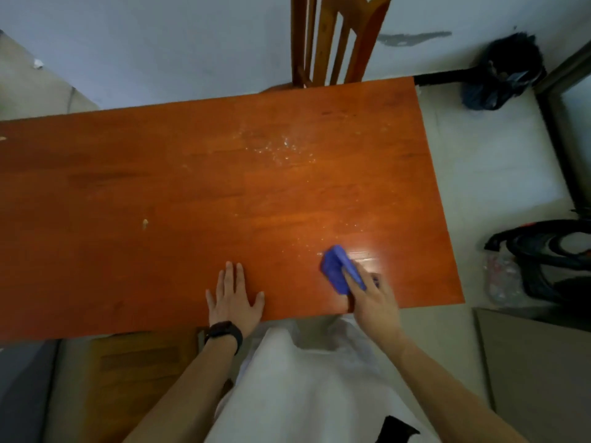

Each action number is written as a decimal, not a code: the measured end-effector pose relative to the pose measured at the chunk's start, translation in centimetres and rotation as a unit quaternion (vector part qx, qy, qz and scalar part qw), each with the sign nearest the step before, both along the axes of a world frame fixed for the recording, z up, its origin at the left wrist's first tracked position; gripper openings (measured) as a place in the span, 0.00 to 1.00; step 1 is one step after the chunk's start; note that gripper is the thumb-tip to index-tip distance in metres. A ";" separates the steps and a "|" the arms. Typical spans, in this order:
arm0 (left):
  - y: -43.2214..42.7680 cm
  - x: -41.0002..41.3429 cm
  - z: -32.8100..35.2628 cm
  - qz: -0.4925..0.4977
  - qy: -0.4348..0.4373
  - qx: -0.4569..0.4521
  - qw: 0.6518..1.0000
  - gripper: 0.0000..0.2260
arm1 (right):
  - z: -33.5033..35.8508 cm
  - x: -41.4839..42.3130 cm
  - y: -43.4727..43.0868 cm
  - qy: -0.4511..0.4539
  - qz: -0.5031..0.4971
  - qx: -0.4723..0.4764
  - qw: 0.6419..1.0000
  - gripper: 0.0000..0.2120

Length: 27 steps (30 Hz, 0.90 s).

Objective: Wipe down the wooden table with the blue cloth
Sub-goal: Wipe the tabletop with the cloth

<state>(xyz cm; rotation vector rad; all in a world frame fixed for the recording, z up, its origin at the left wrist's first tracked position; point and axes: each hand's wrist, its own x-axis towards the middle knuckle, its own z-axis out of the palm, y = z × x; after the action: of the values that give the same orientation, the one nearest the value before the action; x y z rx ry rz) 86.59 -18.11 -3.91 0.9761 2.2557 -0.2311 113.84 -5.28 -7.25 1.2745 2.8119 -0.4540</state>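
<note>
The reddish wooden table point(160, 193) fills the middle of the view. A folded blue cloth point(335, 265) lies on it near the front right corner. My right hand point(372, 298) holds the cloth against the wood, fingers over its near side and the thumb beneath. My left hand point(233, 295), with a black watch on the wrist, rests flat on the table near the front edge, fingers straight and spread. White specks and droplets point(281, 148) are scattered over the table's right half, and a shiny wet patch point(364, 255) shows beside the cloth.
A wooden chair point(339, 39) stands at the table's far side. A small pale crumb point(145, 222) lies on the left half. A black bag point(508, 75) sits on the floor at the back right, and dark gear point(550, 251) lies right of the table.
</note>
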 end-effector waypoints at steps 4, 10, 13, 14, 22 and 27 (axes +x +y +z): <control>-1.5 -4.7 -0.9 -0.012 0.001 0.021 1.000 0.38 | 1.6 2.3 3.1 -0.021 -0.289 -0.032 0.957 0.34; -3.4 -10.5 -1.3 0.010 0.003 0.039 0.999 0.38 | 2.6 -13.1 -0.9 0.071 -0.166 -0.019 0.983 0.32; -5.2 -12.8 -1.2 0.027 0.012 0.029 0.999 0.38 | 1.4 -22.1 -5.5 0.058 0.032 -0.034 0.997 0.32; -5.8 -13.3 -1.1 0.033 0.014 0.024 0.999 0.37 | 1.3 -24.4 -6.7 0.050 0.091 -0.038 0.994 0.32; -7.8 -14.9 -1.9 0.051 0.002 0.022 0.998 0.35 | -1.0 -19.2 -2.6 -0.028 0.076 -0.011 0.997 0.33; -6.8 -13.4 -2.1 0.101 0.001 0.033 0.994 0.35 | 2.0 -11.6 3.3 -0.083 -0.270 -0.051 0.958 0.32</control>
<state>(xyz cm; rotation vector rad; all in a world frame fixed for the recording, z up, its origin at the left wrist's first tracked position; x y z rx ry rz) 73.17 -24.96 -5.97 0.7747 2.3577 -0.0695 102.21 -1.95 -5.24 1.9478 2.2464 -0.4644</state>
